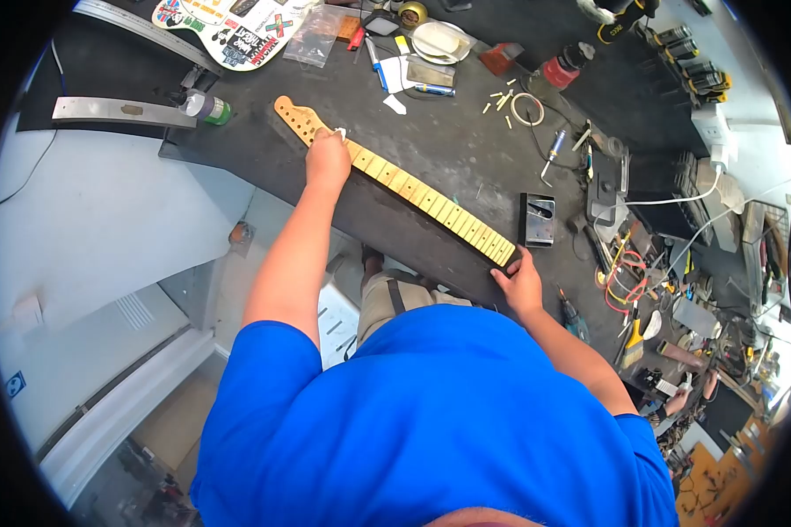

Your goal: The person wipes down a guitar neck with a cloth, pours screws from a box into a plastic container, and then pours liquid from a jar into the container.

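Observation:
A guitar neck (413, 190) with a pale maple fretboard and dark dot markers lies slantwise on the dark workbench, its headstock (295, 115) at the upper left. My left hand (328, 160) is closed at the nut end, against the neck. A small white scrap (340, 133), paper or cloth, pokes out at its fingertips. At the neck's other end, my right hand (522, 283) pinches the heel between thumb and fingers. Just beyond that end sits a small dark box with a shiny metal top (538, 220).
A sticker-covered guitar body (230, 31) lies at the upper left, near a small bottle (206, 107). Marker pens, a white dish (441, 41) and a tape ring (527, 108) are behind the neck. Tools and cables (628, 274) crowd the right side. Another person's hand (677, 401) shows lower right.

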Motion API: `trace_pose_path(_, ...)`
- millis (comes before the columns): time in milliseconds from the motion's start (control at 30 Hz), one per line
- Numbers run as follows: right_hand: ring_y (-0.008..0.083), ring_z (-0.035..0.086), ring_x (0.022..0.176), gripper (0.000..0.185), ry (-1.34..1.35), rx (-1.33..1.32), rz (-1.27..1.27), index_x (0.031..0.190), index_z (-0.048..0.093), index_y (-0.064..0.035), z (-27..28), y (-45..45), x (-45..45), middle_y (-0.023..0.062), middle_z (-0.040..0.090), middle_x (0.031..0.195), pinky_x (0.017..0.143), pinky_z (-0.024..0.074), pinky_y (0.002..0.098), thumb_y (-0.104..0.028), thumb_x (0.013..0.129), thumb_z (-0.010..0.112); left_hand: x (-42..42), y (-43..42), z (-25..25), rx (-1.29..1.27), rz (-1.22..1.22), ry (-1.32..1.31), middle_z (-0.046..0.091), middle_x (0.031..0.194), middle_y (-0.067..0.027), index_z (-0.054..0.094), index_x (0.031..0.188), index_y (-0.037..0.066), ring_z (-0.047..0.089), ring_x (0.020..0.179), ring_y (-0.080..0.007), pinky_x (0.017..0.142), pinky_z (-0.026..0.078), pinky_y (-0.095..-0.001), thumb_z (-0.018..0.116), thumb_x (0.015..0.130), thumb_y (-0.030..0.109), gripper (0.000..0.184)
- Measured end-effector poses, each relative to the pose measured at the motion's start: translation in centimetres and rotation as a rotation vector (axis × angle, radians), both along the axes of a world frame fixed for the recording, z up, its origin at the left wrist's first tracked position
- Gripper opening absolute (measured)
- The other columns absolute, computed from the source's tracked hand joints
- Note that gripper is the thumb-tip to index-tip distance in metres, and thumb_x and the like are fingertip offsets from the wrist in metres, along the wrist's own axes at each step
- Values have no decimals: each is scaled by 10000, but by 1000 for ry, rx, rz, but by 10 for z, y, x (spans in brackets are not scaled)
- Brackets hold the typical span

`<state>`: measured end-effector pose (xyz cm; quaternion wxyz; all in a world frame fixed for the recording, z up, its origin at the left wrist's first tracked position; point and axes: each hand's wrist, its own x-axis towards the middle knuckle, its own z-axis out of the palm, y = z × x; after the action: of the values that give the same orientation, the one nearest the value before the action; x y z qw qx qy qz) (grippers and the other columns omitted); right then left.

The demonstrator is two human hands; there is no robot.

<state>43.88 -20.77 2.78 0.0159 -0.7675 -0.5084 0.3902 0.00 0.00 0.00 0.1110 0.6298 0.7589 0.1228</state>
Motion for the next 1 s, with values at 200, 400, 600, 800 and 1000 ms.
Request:
trace_pose_path(200,420,684,1214,801,16,195,102,1557,437,-94,-7,15,-12,214,712,1319,997,550,483,-303,905,852,-4,-16,4,71,140,-55,690,1085,-250,770,1040,-45,703,997,-435,885,568,-510,624,951,64,203)
trace_pose_path(400,444,679,1201,718,1,129,169,1503,465,-96,3,24,-14,241,707,1302,990,549,498,-310,927,836,3,-25,-3,92,-49,-50,686,1064,-211,790,1008,-20,702,991,-417,879,574,-497,630,951,70,192)
trace_pose_path(600,453,689,1171,702,0,133,197,1492,458,-82,0,27,-12,258,710,1280,973,550,518,-306,937,826,-20,-15,4,77,-142,-72,685,1062,-171,806,1073,40,705,982,-382,878,579,-475,640,963,52,200)
trace_pose_path(800,459,688,1167,702,-4,139,218,1490,451,-80,-5,29,-8,253,715,1268,967,551,521,-297,936,824,-20,-40,2,51,-307,-80,681,1069,-170,806,1145,61,698,969,-386,881,577,-479,647,967,55,238)
trace_pose_path(1000,458,695,1156,696,2,93,232,1477,457,-77,1,33,-8,263,713,1270,971,551,518,-292,930,830,2,-23,-8,94,-123,-134,668,1035,-155,801,1166,79,692,956,-367,875,577,-478,653,993,91,228)
